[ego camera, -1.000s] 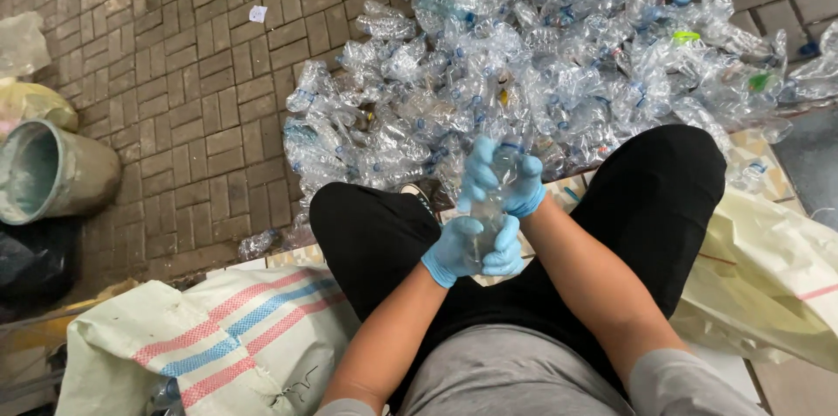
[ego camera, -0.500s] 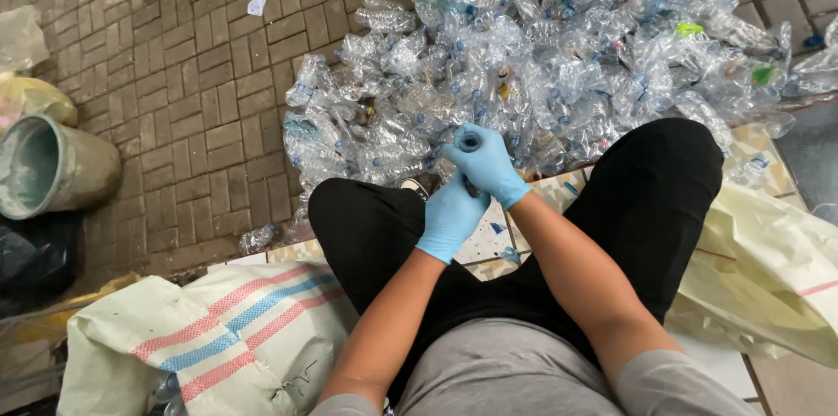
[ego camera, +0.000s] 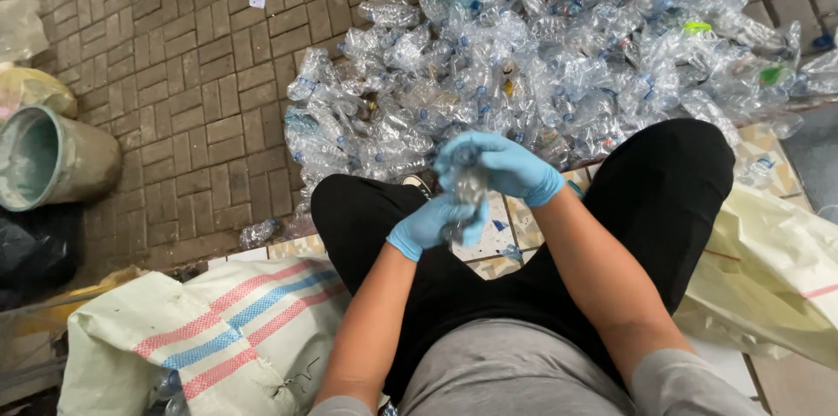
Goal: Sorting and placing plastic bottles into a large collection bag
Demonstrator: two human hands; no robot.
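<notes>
Bottles heap (ego camera: 559,49) ahead, sack (ego camera: 218,337) leftward; left hand (ego camera: 434,222) and right hand (ego camera: 499,165) both grip one crushed bottle (ego camera: 465,192), fingers closed round it.

Free room lies over the bare brick paving (ego camera: 175,119) at left, bounded ahead by the heap of crushed bottles (ego camera: 541,58), at far left by a bucket (ego camera: 52,158), and near the knees by striped sack (ego camera: 218,337) and pale sack (ego camera: 768,285).
</notes>
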